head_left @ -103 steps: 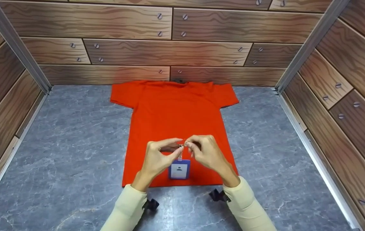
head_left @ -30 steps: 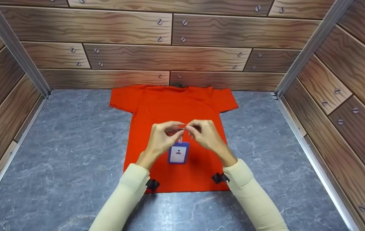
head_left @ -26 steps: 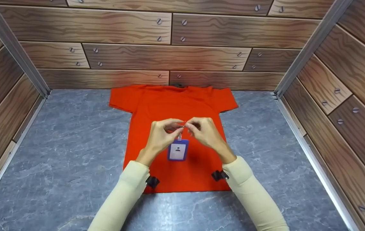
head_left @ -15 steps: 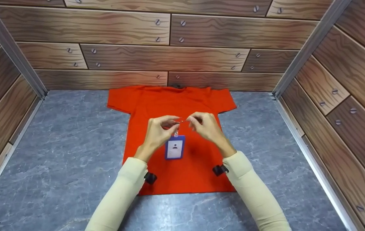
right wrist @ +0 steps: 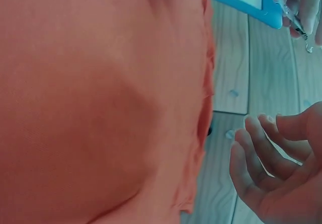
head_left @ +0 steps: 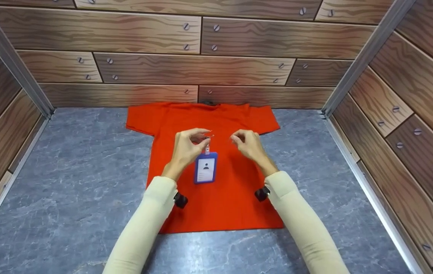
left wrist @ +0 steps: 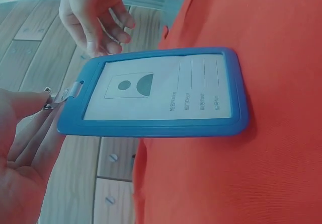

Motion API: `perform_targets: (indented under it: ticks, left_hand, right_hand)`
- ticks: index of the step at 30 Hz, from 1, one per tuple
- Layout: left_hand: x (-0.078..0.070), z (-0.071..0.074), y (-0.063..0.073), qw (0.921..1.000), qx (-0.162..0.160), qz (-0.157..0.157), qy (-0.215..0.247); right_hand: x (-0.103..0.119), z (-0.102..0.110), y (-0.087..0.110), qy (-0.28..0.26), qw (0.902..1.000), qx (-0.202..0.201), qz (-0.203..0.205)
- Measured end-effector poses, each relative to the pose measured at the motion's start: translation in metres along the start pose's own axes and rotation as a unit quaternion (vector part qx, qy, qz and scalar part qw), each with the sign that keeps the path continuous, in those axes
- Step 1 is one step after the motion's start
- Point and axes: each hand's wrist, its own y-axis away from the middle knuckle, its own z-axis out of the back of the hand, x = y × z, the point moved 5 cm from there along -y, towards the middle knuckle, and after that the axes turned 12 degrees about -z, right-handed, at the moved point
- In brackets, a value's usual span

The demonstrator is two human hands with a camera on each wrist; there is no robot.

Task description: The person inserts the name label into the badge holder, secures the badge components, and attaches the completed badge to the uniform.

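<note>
My left hand [head_left: 187, 150] pinches the small metal clip [left wrist: 49, 104] of a blue-framed ID badge holder [head_left: 206, 167] between thumb and fingers. The badge hangs from a clear strap [left wrist: 75, 90] over the orange-red T-shirt [head_left: 235, 198], its card with a portrait icon facing me. In the right wrist view a thin metal end of the clip [right wrist: 307, 45] sticks out past the left fingers. My right hand [head_left: 250, 144] hovers to the right, apart from the badge. Its fingers [right wrist: 256, 153] are loosely bent, and nothing shows between them.
The T-shirt lies flat, sleeves spread, on a grey marbled tabletop [head_left: 91, 171]. Its collar lies near the wood-patterned back wall [head_left: 155, 68]. Similar side walls [head_left: 422, 125] with metal corner posts [head_left: 365, 57] enclose the table. A small black camera sits at each wrist.
Both hands and the badge have moved up the shirt, toward the collar. My right hand has let go of the clip and drawn away to the right; the left keeps its pinch.
</note>
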Motion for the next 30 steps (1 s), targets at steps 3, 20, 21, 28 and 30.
perform_targets:
  ticks: [3, 20, 21, 28, 30]
  left_hand:
    - [0.007, -0.004, -0.006, 0.9999, 0.003, 0.01, -0.012]
    - [0.057, -0.033, -0.029, 0.9942, 0.047, 0.09, -0.036]
    - [0.059, -0.035, -0.03, 0.9938, 0.051, 0.09, -0.041]
    - [0.075, -0.044, -0.035, 0.9876, 0.072, 0.124, -0.066]
    - [0.078, -0.047, -0.037, 0.9863, 0.077, 0.13, -0.067]
  right_hand:
    - [-0.009, -0.003, -0.009, 0.01, 0.9998, -0.011, -0.014]
    - [-0.053, -0.031, -0.058, 0.05, 0.9928, -0.052, -0.096]
    - [-0.054, -0.032, -0.06, 0.052, 0.9925, -0.061, -0.093]
    - [-0.051, -0.042, -0.071, 0.044, 0.993, -0.063, -0.09]
    - [-0.049, -0.045, -0.074, 0.038, 0.9929, -0.054, -0.099]
